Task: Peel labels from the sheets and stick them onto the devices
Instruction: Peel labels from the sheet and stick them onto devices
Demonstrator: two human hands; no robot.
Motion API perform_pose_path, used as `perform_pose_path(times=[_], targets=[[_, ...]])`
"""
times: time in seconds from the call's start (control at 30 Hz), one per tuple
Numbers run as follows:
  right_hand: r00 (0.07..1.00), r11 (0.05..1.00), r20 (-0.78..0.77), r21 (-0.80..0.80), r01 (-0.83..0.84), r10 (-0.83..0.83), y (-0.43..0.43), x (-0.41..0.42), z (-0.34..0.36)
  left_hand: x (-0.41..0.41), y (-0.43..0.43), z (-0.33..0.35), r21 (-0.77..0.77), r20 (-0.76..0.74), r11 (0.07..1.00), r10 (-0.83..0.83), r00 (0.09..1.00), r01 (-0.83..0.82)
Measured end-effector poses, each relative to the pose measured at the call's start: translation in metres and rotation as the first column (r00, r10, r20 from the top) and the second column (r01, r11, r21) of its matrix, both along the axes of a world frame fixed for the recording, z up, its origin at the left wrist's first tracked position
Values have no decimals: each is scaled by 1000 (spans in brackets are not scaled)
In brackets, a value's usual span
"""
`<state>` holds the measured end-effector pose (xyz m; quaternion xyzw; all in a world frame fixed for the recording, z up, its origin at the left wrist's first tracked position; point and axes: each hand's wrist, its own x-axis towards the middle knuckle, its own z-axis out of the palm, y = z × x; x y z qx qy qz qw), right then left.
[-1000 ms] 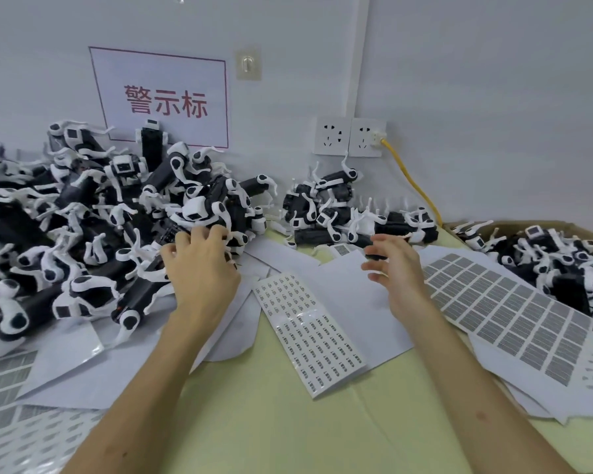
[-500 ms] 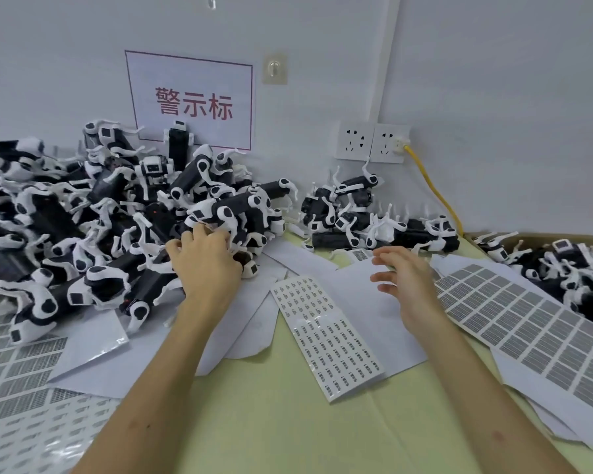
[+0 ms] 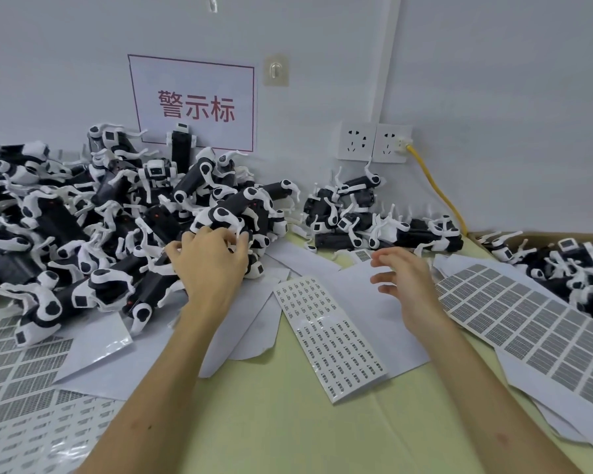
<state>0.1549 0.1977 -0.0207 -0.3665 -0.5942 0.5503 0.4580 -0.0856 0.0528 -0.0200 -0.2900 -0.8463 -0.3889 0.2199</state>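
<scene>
A big heap of black-and-white devices (image 3: pixel 83 227) covers the left of the table. My left hand (image 3: pixel 209 265) reaches into its right edge, fingers curled round one device (image 3: pixel 233 213). My right hand (image 3: pixel 404 278) hovers open above blank white backing paper (image 3: pixel 356 295), holding nothing. Between my forearms lies a narrow sheet of small labels (image 3: pixel 329 340). To the right a sheet of larger grey labels (image 3: pixel 528 323) is spread out. More label sheets (image 3: pixel 18 388) lie at the lower left.
A smaller cluster of devices (image 3: pixel 374 220) lies below the wall sockets (image 3: pixel 374 142), from which a yellow cable (image 3: pixel 435 189) runs. A cardboard box with more devices (image 3: pixel 562 265) sits at the right edge. A red-lettered sign (image 3: pixel 196 104) hangs on the wall. The table (image 3: pixel 271 422) is pale yellow-green.
My left hand has closed its fingers further round a device at the heap's edge. My right hand has stayed open above the paper. The view has tilted upward.
</scene>
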Motion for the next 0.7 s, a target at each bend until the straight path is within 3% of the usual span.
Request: perform_pose_path(times=[0.1, 0.33, 0.53, 0.7], targets=[[1000, 1000, 7, 9, -1, 1, 0, 0, 0, -3, -1, 0, 38, 28, 999, -14, 1000, 13], [1000, 1000, 26, 30, 6, -7, 0, -2, -2, 2, -1, 2, 322, 105, 943, -121, 987, 81], [999, 998, 44, 61, 3, -5, -1, -3, -2, 0, -1, -3, 292, -39, 952, -85, 996, 93], [998, 997, 54, 81, -18, 14, -3, -4, -2, -2, -1, -6, 268, -72, 960, -62, 995, 79]])
